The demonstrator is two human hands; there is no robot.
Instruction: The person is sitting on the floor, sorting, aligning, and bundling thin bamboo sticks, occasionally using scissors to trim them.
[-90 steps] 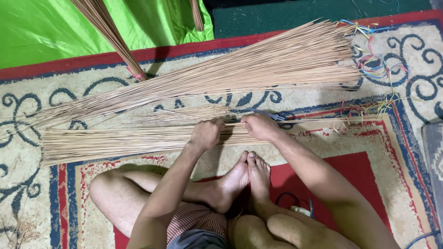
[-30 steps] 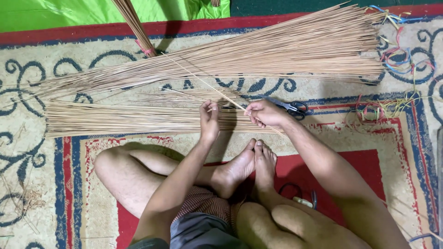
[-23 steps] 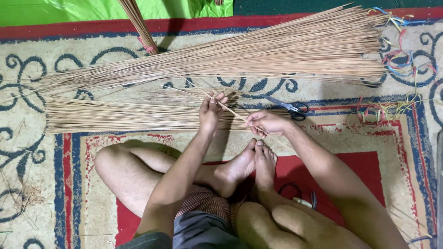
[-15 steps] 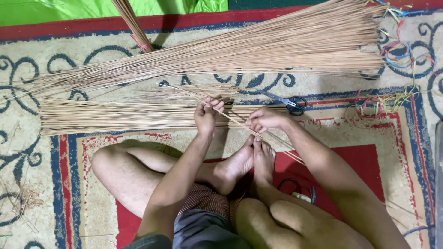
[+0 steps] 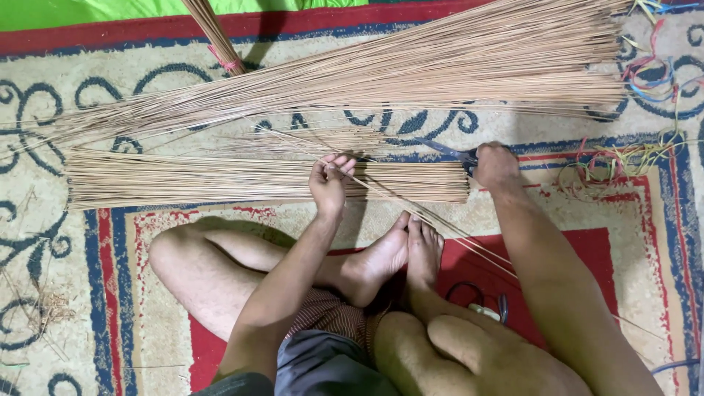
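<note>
Since half a second ago the right hand [image 5: 496, 166] has left the sticks in front of the feet and gone out to the right, where it now lies closed over the handles of the dark scissors [image 5: 449, 152], whose blades point left along the carpet [image 5: 44, 293]; whether it has truly gripped them I cannot tell, since the fingers are hidden underneath. From the head view, the left hand [image 5: 329, 183] rests on the near bundle of thin sticks [image 5: 220, 180], fingers half curled, pinching a few loose sticks [image 5: 411, 209] that slant down past the feet towards the right knee, seemingly to keep them apart from the rest. That bundle lies squared off, ends level near the scissors, while the larger fan of sticks [image 5: 411, 70] spreads beyond it. Coloured ties [image 5: 645, 73] lie at the right, within reach.
</note>
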